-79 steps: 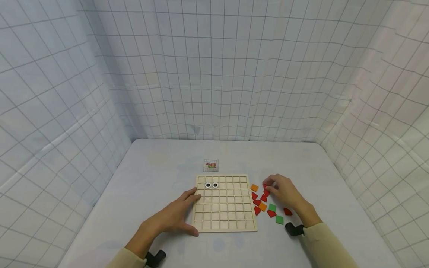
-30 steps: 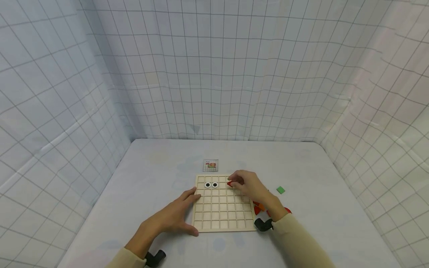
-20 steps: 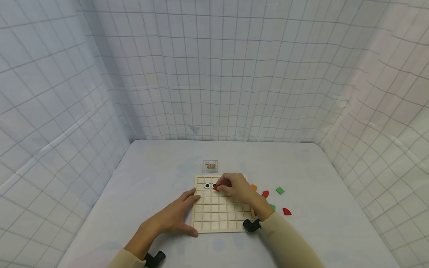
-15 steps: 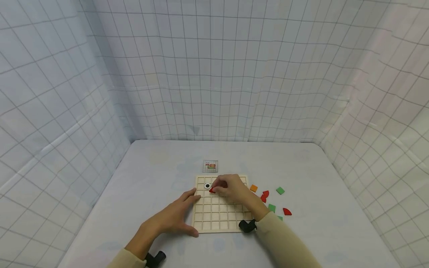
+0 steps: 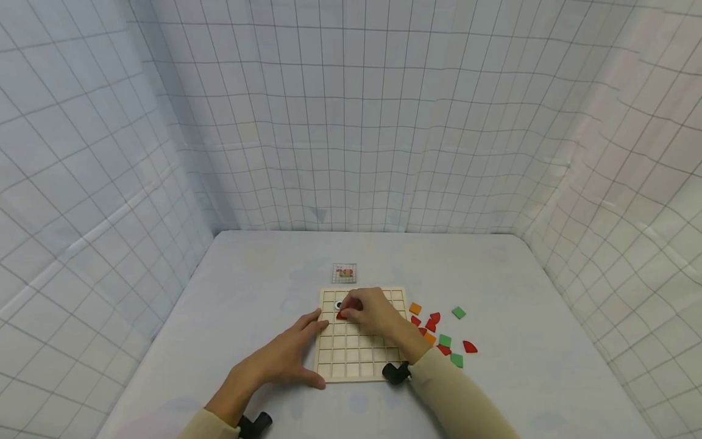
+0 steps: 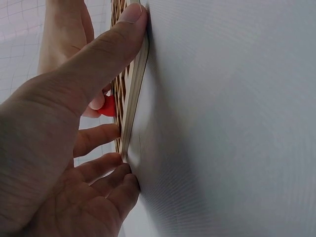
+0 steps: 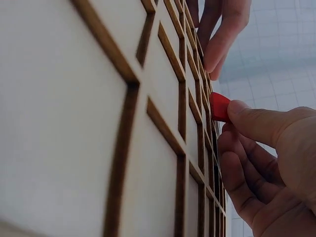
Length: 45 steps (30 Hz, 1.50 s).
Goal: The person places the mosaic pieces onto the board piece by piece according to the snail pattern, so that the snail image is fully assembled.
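A pale wooden grid board [image 5: 360, 369] lies on the white table. My right hand [image 5: 374, 310] is over its upper left part and pinches a small red tile with a curved edge [image 7: 220, 107] between thumb and fingers. In the right wrist view the tile is at the grid's surface; whether it sits down in a cell I cannot tell. Just behind it is a round black-and-white eye tile [image 5: 337, 305]; its neighbour is hidden by my right hand. My left hand [image 5: 282, 356] rests along the board's left edge, fingers spread, thumb at the near corner.
To the board's right lie loose tiles: several red ones [image 5: 470, 347], orange squares [image 5: 415, 308] and green squares [image 5: 458, 312]. Behind the board is a small card [image 5: 344, 273] with a coloured picture on a grid. White grid-patterned curtains [image 5: 351, 152] enclose the table.
My right hand has gone from the loose tiles leftward across the board, carrying the red tile to just in front of the eye tiles. My left hand has stayed at the board's edge.
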Motion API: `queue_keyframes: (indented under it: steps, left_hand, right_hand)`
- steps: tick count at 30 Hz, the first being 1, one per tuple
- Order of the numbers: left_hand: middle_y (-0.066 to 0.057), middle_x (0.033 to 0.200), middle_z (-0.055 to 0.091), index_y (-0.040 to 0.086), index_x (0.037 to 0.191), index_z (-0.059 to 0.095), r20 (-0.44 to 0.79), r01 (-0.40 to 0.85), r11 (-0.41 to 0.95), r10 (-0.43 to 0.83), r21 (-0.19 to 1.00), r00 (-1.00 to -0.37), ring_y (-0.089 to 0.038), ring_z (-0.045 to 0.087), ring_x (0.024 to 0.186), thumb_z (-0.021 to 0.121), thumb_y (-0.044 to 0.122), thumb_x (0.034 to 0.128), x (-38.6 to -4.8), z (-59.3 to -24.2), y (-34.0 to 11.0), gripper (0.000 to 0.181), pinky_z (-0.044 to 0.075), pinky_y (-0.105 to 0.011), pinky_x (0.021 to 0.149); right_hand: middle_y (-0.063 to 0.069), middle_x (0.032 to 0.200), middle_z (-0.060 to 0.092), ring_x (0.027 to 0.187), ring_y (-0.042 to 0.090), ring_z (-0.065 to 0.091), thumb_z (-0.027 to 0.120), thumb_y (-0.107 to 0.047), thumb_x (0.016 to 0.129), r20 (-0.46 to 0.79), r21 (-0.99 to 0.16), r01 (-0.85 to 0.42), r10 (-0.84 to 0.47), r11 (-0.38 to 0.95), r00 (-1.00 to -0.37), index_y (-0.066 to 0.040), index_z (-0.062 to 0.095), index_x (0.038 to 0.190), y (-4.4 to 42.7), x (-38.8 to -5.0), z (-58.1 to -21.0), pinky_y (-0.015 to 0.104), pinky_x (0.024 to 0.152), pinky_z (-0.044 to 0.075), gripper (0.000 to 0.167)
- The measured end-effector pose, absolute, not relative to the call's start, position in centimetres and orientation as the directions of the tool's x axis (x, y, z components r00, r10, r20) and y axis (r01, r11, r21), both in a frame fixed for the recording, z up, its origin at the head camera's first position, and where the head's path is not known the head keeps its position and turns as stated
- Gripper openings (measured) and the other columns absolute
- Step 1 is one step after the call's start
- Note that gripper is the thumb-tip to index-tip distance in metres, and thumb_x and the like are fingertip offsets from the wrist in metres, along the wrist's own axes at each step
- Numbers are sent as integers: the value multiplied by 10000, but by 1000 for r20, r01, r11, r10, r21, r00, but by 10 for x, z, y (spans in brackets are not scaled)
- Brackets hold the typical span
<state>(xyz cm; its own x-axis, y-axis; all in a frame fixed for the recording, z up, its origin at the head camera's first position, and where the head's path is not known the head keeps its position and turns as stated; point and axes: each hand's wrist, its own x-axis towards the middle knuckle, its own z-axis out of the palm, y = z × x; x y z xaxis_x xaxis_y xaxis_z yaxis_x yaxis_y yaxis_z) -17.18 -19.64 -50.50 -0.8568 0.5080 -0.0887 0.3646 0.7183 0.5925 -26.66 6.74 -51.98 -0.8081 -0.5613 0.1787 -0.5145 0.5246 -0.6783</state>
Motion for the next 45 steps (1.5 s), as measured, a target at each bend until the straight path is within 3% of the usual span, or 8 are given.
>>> queue_keyframes:
  steps: [16, 24, 31, 45]
  left_hand:
    - [-260, 1912, 286, 20, 1745, 471, -91, 368, 719, 512, 590, -854, -557, 435, 1706, 1096, 521, 772, -171, -505, -197, 1260, 498, -709, 1287]
    - [-256, 1911, 295, 25, 1745, 478, -94, 363, 723, 507, 588, -857, -541, 433, 1713, 1100, 517, 768, -172, -505, -196, 1258, 493, -704, 1296]
    - [-249, 1912, 298, 30, 1744, 482, -98, 356, 723, 503, 591, -858, -539, 437, 1711, 1102, 513, 765, -171, -505, -196, 1256, 495, -705, 1294]
    - [-251, 1914, 295, 33, 1744, 486, -100, 350, 727, 496, 591, -863, -533, 430, 1719, 1102, 526, 762, -174, -508, -195, 1260, 489, -698, 1304]
  right_hand:
    - [-7, 1018, 872, 867, 19, 725, 830, -166, 1095, 214, -651, -547, -564, 527, -798, -138, 877, 1098, 62, -268, -527, 232, 821, 611, 55]
    - [15, 1016, 818, 889, 65, 696, 862, -188, 1073, 253, -564, -600, -573, 567, -780, -117, 904, 1084, 60, -267, -523, 231, 795, 582, 83]
    - [10, 997, 865, 845, 22, 709, 865, -153, 1067, 219, -598, -573, -573, 561, -790, -108, 879, 1030, 59, -264, -518, 219, 783, 595, 59]
    - [37, 1022, 864, 921, 144, 775, 874, -115, 1051, 239, -518, -621, -598, 588, -765, -112, 943, 1034, 58, -261, -517, 231, 793, 606, 71]
